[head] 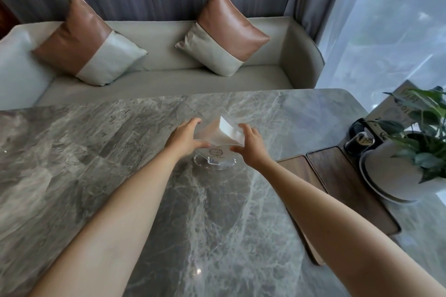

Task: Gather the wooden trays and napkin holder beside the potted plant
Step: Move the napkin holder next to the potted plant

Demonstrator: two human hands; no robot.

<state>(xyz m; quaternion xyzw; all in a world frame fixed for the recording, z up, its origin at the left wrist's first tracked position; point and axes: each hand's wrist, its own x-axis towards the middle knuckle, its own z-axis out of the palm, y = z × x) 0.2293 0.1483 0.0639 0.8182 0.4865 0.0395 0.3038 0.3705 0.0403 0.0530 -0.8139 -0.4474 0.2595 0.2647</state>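
A clear acrylic napkin holder (214, 160) with white napkins stands on its round base in the middle of the grey marble table (120, 152). My left hand (184, 138) grips its left side and my right hand (251, 146) grips its right side. Two dark wooden trays lie side by side at the right: one (347, 183) next to the pot, the other (301, 171) partly hidden under my right forearm. The potted plant (415, 152) in a white pot stands at the right edge, touching the nearer tray.
A dark dispenser-like object (359, 137) and a printed card (395, 108) stand behind the plant. Beyond the table's far edge is a grey sofa (169, 79) with two brown-and-grey cushions. A window with curtains is at the right.
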